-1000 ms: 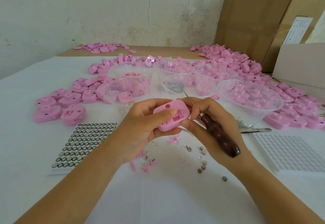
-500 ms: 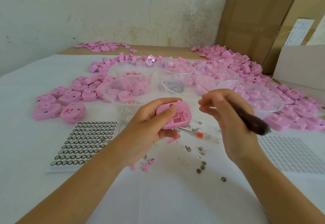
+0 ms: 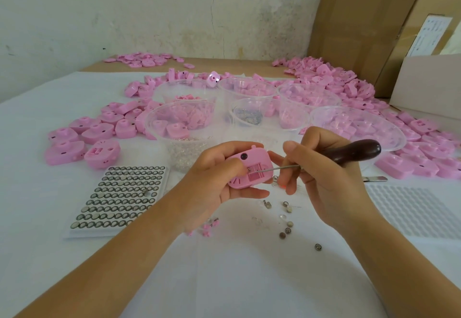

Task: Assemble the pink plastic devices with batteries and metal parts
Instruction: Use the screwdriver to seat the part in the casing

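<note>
Probing a pink device (image 3: 249,171) with an awl (image 3: 349,154) above the white table (image 3: 224,280).

Left hand (image 3: 214,180) grips the device, open compartment up; right hand (image 3: 321,168) clasps the awl's dark handle, its metal tip inside that compartment. Button batteries (image 3: 287,223) lie loose just below.

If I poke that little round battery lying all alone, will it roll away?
Probably not: the battery lies flat, so it would likely just slide. Stood on its rim, it could roll. It looks tiny and smooth, so perhaps slippery to pinch.
</note>
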Demonstrator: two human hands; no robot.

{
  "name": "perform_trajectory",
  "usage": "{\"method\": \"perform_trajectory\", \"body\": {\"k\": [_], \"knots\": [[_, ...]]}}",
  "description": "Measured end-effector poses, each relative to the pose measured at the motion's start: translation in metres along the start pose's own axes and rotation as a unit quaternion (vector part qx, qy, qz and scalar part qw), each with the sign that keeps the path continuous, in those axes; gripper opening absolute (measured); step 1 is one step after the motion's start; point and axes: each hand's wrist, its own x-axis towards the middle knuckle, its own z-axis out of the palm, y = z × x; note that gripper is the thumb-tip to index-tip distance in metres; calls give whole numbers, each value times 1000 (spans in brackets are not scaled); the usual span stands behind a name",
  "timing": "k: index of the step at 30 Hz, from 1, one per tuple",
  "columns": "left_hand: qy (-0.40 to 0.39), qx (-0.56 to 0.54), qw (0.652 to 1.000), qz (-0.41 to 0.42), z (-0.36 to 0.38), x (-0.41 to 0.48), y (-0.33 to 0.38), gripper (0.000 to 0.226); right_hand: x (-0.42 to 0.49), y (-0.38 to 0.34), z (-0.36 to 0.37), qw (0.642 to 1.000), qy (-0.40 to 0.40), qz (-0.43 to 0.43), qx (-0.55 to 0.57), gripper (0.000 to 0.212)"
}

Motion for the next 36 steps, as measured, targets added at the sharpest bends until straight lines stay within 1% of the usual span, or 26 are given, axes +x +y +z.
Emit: {"method": "perform_trajectory", "body": {"k": [4, 11, 19, 28, 34, 36], "knots": [[1, 22, 1000, 1, 0, -1, 0, 36, -1, 1, 2, 999, 0, 16, -32, 29], [-1, 67, 998, -7, 1, -1, 1, 35, -1, 2, 4, 1000, -19, 10, -23, 30], [-1, 103, 994, -25, 2, -2, 2, 33, -1, 7, 5, 998, -16, 11, -61, 27], [5, 113, 993, -30, 1, -2, 2, 33, -3, 7, 7, 998, -15, 15, -67, 24], [-9, 102, 994, -32, 0, -3, 3, 25, -2, 5, 4, 999, -23, 20, -22, 34], [-13, 101, 994, -35, 0, -3, 4, 29, -2, 5, 4, 999, -30, 21, -27, 33]]}}
